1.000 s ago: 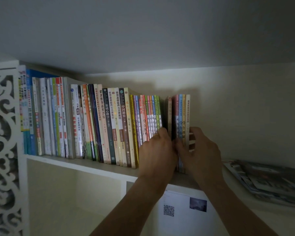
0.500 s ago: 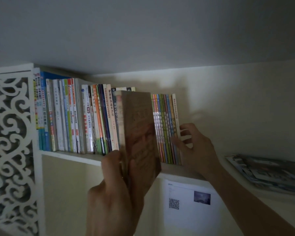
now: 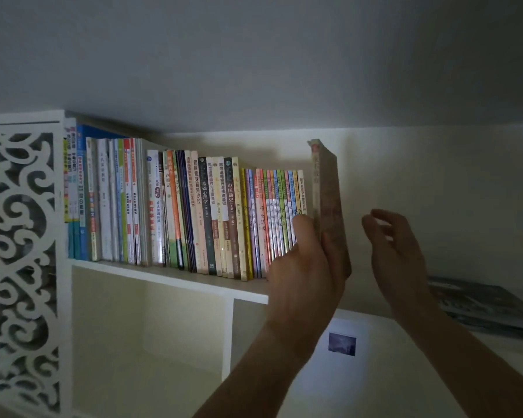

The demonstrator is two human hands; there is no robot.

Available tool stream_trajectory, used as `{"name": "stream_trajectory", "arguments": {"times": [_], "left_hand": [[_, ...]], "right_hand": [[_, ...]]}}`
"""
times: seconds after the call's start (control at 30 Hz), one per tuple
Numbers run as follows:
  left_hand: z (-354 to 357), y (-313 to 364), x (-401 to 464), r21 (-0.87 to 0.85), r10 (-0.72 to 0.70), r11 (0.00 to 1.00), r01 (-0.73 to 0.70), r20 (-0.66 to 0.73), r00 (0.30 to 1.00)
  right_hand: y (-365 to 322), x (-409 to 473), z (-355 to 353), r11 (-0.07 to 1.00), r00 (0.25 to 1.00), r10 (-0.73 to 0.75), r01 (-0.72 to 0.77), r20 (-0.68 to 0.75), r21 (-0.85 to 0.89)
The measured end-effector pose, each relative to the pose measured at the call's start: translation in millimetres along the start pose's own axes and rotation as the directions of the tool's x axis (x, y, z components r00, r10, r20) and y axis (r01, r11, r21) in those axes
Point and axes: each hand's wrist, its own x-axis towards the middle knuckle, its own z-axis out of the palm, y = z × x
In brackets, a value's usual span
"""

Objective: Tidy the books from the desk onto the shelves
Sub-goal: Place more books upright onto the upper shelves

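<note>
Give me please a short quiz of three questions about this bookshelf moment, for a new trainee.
1. True or false: the left hand grips the brown book.
2. What does the right hand hold? A) a magazine B) nothing C) a brown book
3. Fill in: the brown book stands at the ___ end of the row of upright books on the shelf.

Key: 1 true; 2 B; 3 right

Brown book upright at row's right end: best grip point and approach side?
Grip the brown book low on its lower half, pinching both covers from the front, as the left hand does. It stands upright, spine facing out, with the book row close on its left; the right side is free, so the right hand could steady it.
</note>
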Motion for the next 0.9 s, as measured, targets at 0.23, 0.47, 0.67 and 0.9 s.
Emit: {"name": "stream_trajectory", "arguments": {"times": [0.23,0.47,0.67,0.9], "left_hand": [[28.1,-41.6,14.1,0.06,0.091,0.993,-0.099,0.127,0.988],[-12.7,-90.4,2.9,0.184,0.233,0.947,-0.264,0.176,0.957],[-6.7,-115.3,-15.2,0.298,0.175,0.921,-0.253,0.264,0.948],[1.2,-125.6,-22.6,0.37,0.152,0.9,-0.231,0.231,0.961]], "right_hand": [[-6.1,0.2,25.4,0.998,0.901,0.064,-0.063,0.43,-0.016],[2.1,0.3,46.5,0.946,0.896,-0.108,0.226,0.43,-0.233],[26.8,11.0,52.1,0.997,0.858,-0.026,0.058,0.513,-0.045],[36.8,23.5,31.6,0.987,0.764,0.161,-0.118,0.624,-0.11]]}}
